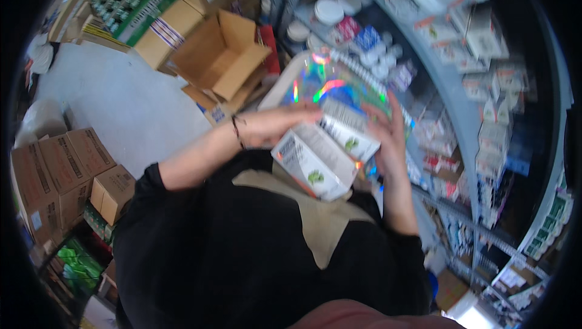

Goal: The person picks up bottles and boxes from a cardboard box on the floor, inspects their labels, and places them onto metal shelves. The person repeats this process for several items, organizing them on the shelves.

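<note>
Two white printed cartons with a green leaf motif are held in front of my torso. The nearer carton [313, 165] is tilted, its printed front facing up. Just behind it, the rear carton [350, 131] shows a panel of small print. My left hand [277, 124] is at the left ends of both cartons, its fingertips reaching the rear one's corner. On the other side, my right hand [386, 131] presses the rear carton's right end, fingers spread upward. Motion blur hides the exact finger contact. Beneath and beyond them is a shiny iridescent sheet or bag [329, 81] in a pale-rimmed container [284, 79].
An open cardboard box [223, 56] stands ahead to the left, near a green crate of bottles [141, 8]. Metal shelving [436, 56] packed with cartons and white tubs [329, 10] curves along the right. Stacked brown boxes [59, 183] stand at left, beside the pale floor [122, 88].
</note>
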`<act>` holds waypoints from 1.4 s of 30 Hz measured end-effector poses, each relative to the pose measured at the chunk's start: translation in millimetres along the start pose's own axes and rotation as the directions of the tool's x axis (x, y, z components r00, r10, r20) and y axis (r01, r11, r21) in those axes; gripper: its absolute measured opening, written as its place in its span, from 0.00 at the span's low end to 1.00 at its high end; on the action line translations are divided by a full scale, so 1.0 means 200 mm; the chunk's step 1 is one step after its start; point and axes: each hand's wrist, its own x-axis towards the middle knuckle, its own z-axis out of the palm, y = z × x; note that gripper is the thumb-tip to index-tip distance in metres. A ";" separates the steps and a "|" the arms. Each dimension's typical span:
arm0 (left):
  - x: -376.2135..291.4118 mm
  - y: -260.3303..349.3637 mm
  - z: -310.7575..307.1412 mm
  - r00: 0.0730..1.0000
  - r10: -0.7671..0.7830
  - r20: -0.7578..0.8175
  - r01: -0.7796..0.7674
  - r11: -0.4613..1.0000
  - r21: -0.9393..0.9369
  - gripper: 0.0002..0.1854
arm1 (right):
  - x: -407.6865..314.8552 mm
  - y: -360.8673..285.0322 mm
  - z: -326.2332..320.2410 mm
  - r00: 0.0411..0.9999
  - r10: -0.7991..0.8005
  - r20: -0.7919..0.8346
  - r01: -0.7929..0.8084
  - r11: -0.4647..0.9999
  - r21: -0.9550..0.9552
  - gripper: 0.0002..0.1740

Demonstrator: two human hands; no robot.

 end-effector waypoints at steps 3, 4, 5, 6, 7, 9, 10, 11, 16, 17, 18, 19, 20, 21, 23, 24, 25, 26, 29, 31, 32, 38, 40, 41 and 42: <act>0.04 0.01 -0.04 1.000 -0.024 -0.011 0.025 0.994 0.102 0.45 | 0.03 -0.04 -0.01 0.988 0.156 -0.019 -0.150 0.970 0.193 0.42; 0.03 0.01 -0.04 0.996 -0.078 -0.034 0.081 0.988 0.133 0.41 | 0.02 -0.03 -0.02 0.987 0.160 -0.006 -0.156 0.972 0.173 0.39; 0.02 0.01 -0.04 0.990 -0.129 -0.058 0.137 0.977 0.164 0.37 | -0.01 -0.01 -0.03 0.985 0.170 -0.014 -0.165 0.970 0.180 0.39; 0.01 0.03 -0.02 0.979 -0.194 -0.065 0.203 0.956 0.210 0.38 | -0.03 0.00 -0.03 0.984 0.174 -0.018 -0.168 0.967 0.189 0.39; 0.00 0.05 0.00 0.964 -0.256 -0.076 0.267 0.929 0.255 0.40 | -0.06 0.02 -0.02 0.984 0.178 -0.020 -0.171 0.965 0.198 0.39; 0.00 0.03 0.03 0.955 -0.287 -0.081 0.298 0.918 0.261 0.43 | -0.10 0.04 -0.02 0.984 0.180 -0.006 -0.173 0.954 0.246 0.40; 0.00 0.00 0.05 0.964 -0.256 -0.074 0.266 0.938 0.223 0.44 | -0.12 0.06 -0.03 0.984 0.179 0.014 -0.176 0.948 0.265 0.40; 0.00 -0.02 0.06 0.972 -0.224 -0.069 0.233 0.955 0.185 0.46 | -0.13 0.08 -0.04 0.984 0.176 0.035 -0.179 0.942 0.283 0.41; -0.04 -0.14 0.15 0.936 0.352 0.018 -0.290 0.740 0.607 0.45 | -0.19 0.08 -0.08 0.991 0.098 0.092 -0.120 0.956 0.267 0.43; -0.03 -0.13 0.16 0.949 0.315 -0.022 -0.248 0.788 0.564 0.44 | -0.19 0.07 -0.09 0.990 0.084 0.111 -0.110 0.959 0.260 0.43; -0.01 -0.12 0.16 0.960 0.274 -0.058 -0.206 0.831 0.518 0.44 | -0.19 0.05 -0.09 0.990 0.076 0.118 -0.105 0.959 0.263 0.43; 0.01 -0.12 0.16 0.969 0.230 -0.093 -0.161 0.869 0.468 0.44 | -0.19 0.04 -0.09 0.990 0.068 0.126 -0.100 0.959 0.267 0.43; 0.03 -0.12 0.17 0.968 0.233 -0.097 -0.172 0.889 0.425 0.40 | -0.20 0.04 -0.08 0.989 0.061 0.134 -0.095 0.958 0.269 0.43; 0.03 -0.10 0.19 0.965 0.242 -0.101 -0.177 0.886 0.428 0.40 | -0.19 0.04 -0.07 0.989 0.078 0.128 -0.113 0.951 0.287 0.43; 0.03 -0.08 0.25 0.960 0.259 -0.109 -0.188 0.882 0.432 0.38 | -0.19 0.05 -0.07 0.986 0.114 0.119 -0.147 0.935 0.324 0.43; 0.03 -0.09 0.27 0.945 0.300 -0.128 -0.206 0.853 0.480 0.37 | -0.20 0.05 -0.07 0.987 0.106 0.120 -0.139 0.942 0.306 0.43; 0.03 -0.08 0.27 0.948 0.295 -0.121 -0.198 0.843 0.500 0.37 | -0.20 0.05 -0.08 0.988 0.099 0.121 -0.131 0.949 0.288 0.42; 0.03 -0.06 0.28 0.951 0.288 -0.114 -0.190 0.833 0.520 0.37 | -0.20 0.04 -0.08 0.988 0.092 0.121 -0.122 0.955 0.270 0.42; 0.04 -0.04 0.29 0.954 0.273 -0.123 -0.165 0.823 0.543 0.38 | -0.18 0.03 -0.14 0.998 0.041 0.045 -0.039 0.998 -0.048 0.43; 0.04 -0.04 0.29 0.956 0.249 -0.155 -0.120 0.813 0.569 0.38 | -0.14 -0.03 -0.19 0.991 -0.132 0.022 0.134 0.979 -0.154 0.43; 0.04 -0.04 0.28 0.958 0.228 -0.173 -0.085 0.802 0.591 0.38 | -0.14 -0.08 -0.20 0.976 -0.217 0.015 0.215 0.954 -0.208 0.44; 0.04 -0.04 0.29 0.944 0.209 -0.254 -0.019 0.805 0.592 0.38 | -0.12 -0.33 -0.12 0.950 -0.017 0.312 0.114 0.948 -0.296 0.41; 0.04 -0.05 0.29 0.943 0.234 -0.236 -0.057 0.814 0.578 0.39 | -0.10 -0.33 -0.10 0.951 0.031 0.308 0.098 0.914 -0.394 0.41; 0.04 -0.05 0.30 0.945 0.226 -0.234 -0.059 0.826 0.560 0.39 | -0.09 -0.33 -0.09 0.951 0.055 0.306 0.090 0.893 -0.441 0.41; 0.04 -0.05 0.30 0.947 0.220 -0.233 -0.063 0.840 0.539 0.40 | -0.09 -0.32 -0.09 0.955 0.041 0.294 0.092 0.900 -0.426 0.40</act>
